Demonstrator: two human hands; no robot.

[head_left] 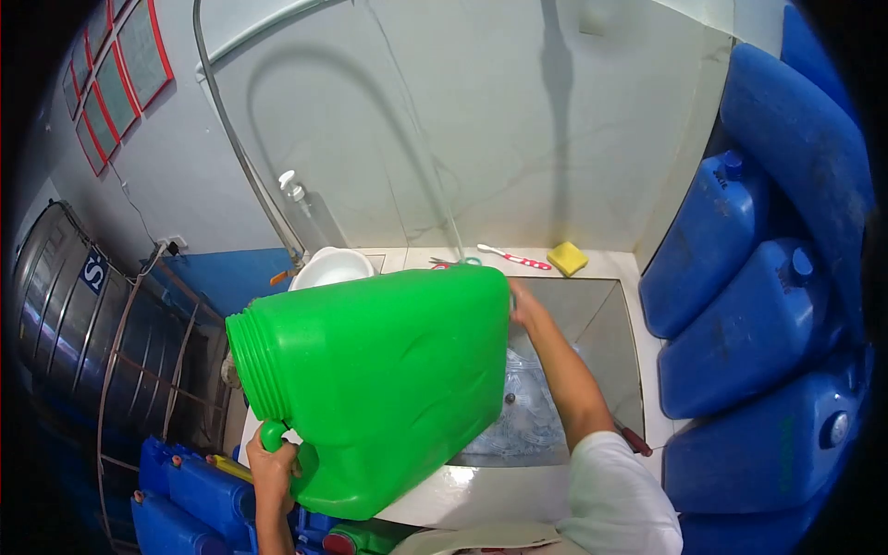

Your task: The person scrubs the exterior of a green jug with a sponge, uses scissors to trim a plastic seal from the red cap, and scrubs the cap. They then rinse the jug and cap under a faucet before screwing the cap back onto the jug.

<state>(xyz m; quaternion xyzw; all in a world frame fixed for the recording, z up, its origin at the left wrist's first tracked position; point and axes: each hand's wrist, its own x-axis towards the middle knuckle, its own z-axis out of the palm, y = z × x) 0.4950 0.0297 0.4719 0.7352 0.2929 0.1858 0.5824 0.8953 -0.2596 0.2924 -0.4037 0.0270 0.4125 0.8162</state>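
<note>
A large green plastic jug (388, 370) lies tilted on its side in front of me, over the sink. Its wide threaded mouth (259, 365) points left and has no cap on it. My left hand (275, 467) is wrapped round the green handle below the mouth. At the jug's right end, my right hand (524, 305) holds the base from the far side; its fingertips are hidden behind the jug. Beneath, the grey sink (610, 324) has a wet bottom with a drain.
Along the back ledge are a white bowl (333, 267), scissors, a pink-and-white brush (514, 258) and a yellow sponge (567, 259). A pump bottle (310, 208) stands behind the bowl. Several blue jugs (740, 342) line the right side; more blue jugs (208, 490) sit lower left.
</note>
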